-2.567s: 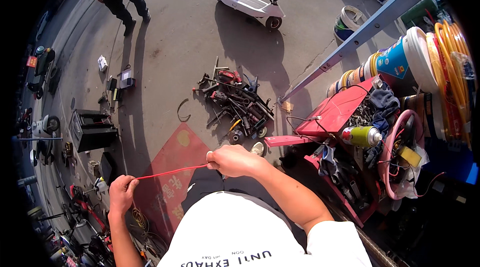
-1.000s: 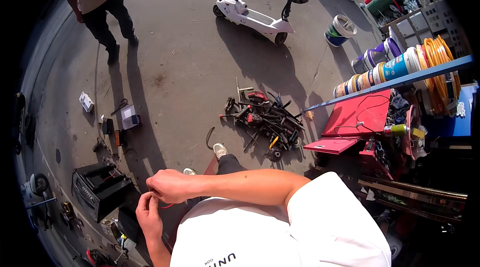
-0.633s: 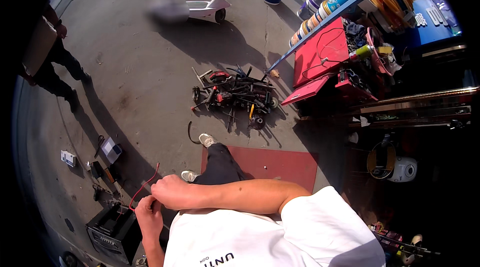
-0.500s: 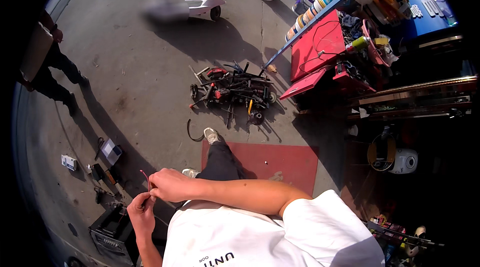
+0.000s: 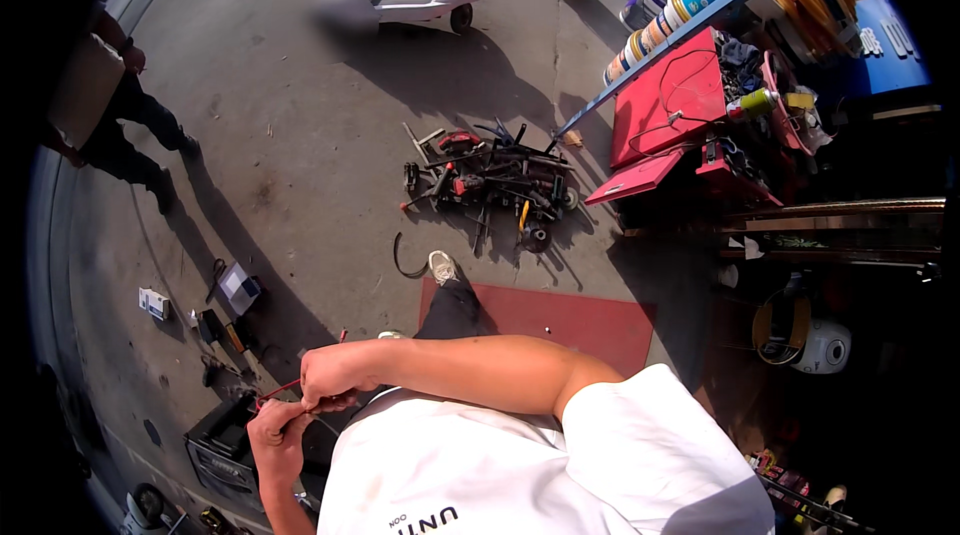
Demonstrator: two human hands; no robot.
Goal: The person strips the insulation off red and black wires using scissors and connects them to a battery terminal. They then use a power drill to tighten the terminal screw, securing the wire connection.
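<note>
My right hand [image 5: 338, 375] reaches across my body from the right, its fingers closed around a thin red wire [image 5: 283, 391]. One length of wire shows to the left of that hand, and a short red end pokes out above it. Just below, my left hand [image 5: 276, 433] pinches with thumb and fingertips against the right fingertips, at the same wire. A thin pale strand seems to run below the right hand. The fingers hide the exact spot where they grip. Beneath the hands stands a black case [image 5: 222, 455].
A pile of tools [image 5: 490, 185] lies on the concrete ahead, beyond a red mat [image 5: 580, 320]. To the right stands a red tool cabinet [image 5: 665, 105]. Small boxes [image 5: 240, 287] and devices lie at left. Another person [image 5: 140, 125] stands farther left, and a white scooter [image 5: 420, 3] is at the back.
My hands have shifted slightly, with the right wrist turned over more. The red wire, which pointed up from the fingers, now lies across to the left. The whole view has swung a little.
</note>
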